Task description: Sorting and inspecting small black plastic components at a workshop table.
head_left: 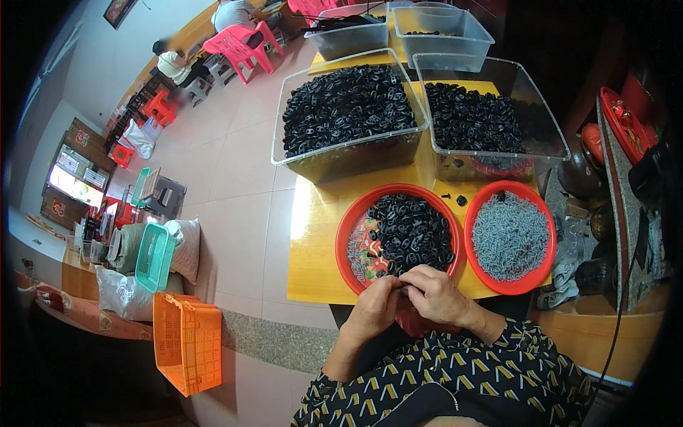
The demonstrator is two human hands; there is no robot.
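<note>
Pretty bright overall, daylight pouring in from the doorway [75,186] on the far left, which is blown out white. There's a soft sheen on the floor tiles [235,149] and a pale glare patch on the left side of the yellow table [313,235]. Heavy fisheye: straight edges bow near the rim and the corners go fully black. The middle is sharp enough, but the far-off stuff up top is soft and smeary, and the right side sits in murky shadow.

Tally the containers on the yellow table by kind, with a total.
Red round trays: 2, one of black parts, one of grey metal pieces
Clear plastic bins: 4, two near, two far
Total: 6
</note>
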